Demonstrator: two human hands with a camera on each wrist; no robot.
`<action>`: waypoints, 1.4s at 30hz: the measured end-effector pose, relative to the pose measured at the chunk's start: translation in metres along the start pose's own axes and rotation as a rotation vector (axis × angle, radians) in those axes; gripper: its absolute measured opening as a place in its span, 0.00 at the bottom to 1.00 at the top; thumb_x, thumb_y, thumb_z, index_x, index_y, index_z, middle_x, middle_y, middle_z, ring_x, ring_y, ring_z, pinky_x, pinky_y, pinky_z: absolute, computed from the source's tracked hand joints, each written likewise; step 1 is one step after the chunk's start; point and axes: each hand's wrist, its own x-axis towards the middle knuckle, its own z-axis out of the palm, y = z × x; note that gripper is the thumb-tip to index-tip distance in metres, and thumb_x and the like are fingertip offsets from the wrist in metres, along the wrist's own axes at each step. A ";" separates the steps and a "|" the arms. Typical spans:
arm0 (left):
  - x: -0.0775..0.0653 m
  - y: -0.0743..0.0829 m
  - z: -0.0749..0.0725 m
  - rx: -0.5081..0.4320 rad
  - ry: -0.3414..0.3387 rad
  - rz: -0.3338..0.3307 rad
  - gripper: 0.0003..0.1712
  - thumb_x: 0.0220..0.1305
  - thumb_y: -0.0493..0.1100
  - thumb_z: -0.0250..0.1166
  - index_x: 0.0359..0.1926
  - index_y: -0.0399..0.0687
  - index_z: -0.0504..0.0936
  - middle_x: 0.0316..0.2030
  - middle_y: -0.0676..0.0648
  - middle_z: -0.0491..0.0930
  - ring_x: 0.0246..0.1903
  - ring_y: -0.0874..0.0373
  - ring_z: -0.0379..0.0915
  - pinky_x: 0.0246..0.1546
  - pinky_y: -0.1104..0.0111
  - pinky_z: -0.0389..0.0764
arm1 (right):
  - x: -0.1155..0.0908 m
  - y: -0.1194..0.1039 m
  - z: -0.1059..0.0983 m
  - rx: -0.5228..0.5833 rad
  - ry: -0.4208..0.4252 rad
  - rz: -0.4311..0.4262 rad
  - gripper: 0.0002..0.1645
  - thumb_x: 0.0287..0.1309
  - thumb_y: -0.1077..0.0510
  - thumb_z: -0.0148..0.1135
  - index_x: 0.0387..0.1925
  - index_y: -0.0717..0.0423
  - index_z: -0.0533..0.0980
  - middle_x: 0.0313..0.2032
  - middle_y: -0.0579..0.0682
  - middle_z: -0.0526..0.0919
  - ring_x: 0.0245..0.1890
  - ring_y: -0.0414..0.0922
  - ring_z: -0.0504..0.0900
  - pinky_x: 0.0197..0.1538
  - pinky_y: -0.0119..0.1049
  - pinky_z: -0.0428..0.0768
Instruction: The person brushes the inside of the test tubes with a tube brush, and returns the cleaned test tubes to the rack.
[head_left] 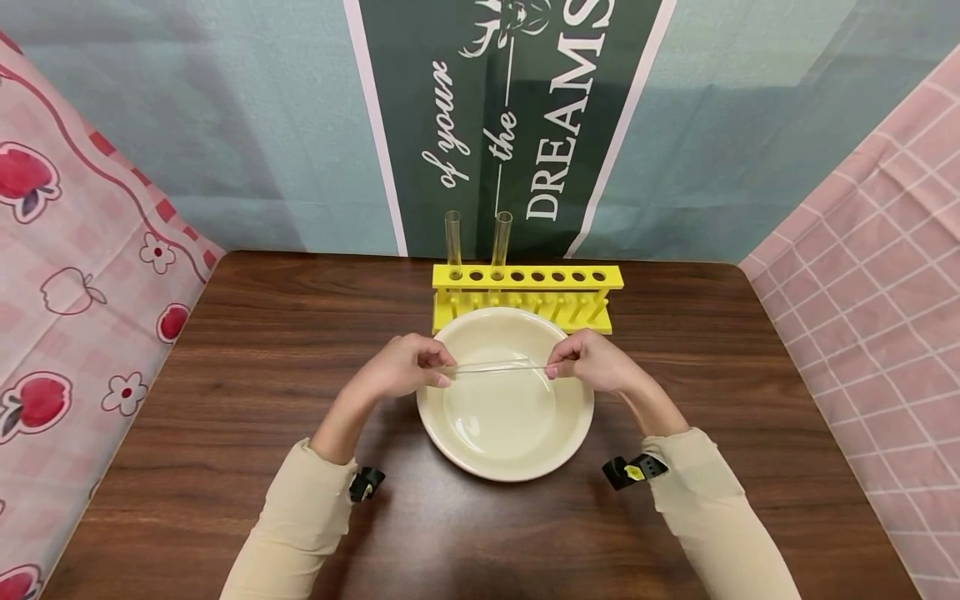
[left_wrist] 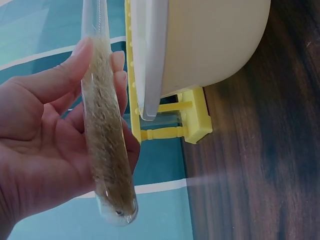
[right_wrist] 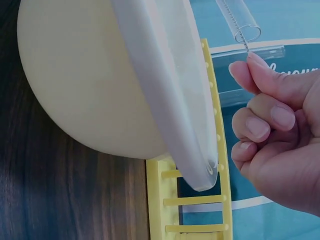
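Observation:
My left hand [head_left: 408, 365] grips a clear glass test tube [left_wrist: 120, 218] between thumb and fingers, near its rounded end. Inside the tube sits the brown bristle head of a test tube brush [left_wrist: 104, 135]. My right hand [head_left: 596, 362] pinches the twisted wire handle [right_wrist: 239, 31] of that brush between thumb and index finger, just outside the tube's open mouth; its other fingers are curled in. In the head view the tube lies nearly level above a cream basin [head_left: 504, 467], touching neither its rim nor its floor.
Behind the basin stands a yellow test tube rack [head_left: 528, 279] with two upright glass tubes, one left test tube [head_left: 453, 237] and another test tube [head_left: 502, 242]. The dark wooden table [head_left: 712, 375] meets fabric-covered walls at the back and both sides.

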 end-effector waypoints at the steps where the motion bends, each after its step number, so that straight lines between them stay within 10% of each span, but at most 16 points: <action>1: 0.000 -0.001 0.000 -0.002 -0.008 0.000 0.07 0.53 0.36 0.67 0.35 0.40 0.82 0.29 0.50 0.80 0.27 0.60 0.68 0.28 0.70 0.70 | -0.001 0.000 0.000 -0.006 0.002 -0.001 0.04 0.51 0.70 0.61 0.25 0.69 0.80 0.23 0.56 0.80 0.23 0.43 0.69 0.24 0.30 0.66; 42: -0.006 -0.015 -0.015 -0.112 -0.151 0.039 0.10 0.58 0.36 0.63 0.40 0.33 0.81 0.30 0.47 0.81 0.28 0.62 0.68 0.30 0.70 0.71 | -0.022 0.014 -0.027 -0.069 -0.006 -0.099 0.08 0.53 0.72 0.58 0.23 0.64 0.79 0.22 0.53 0.79 0.22 0.42 0.70 0.27 0.31 0.69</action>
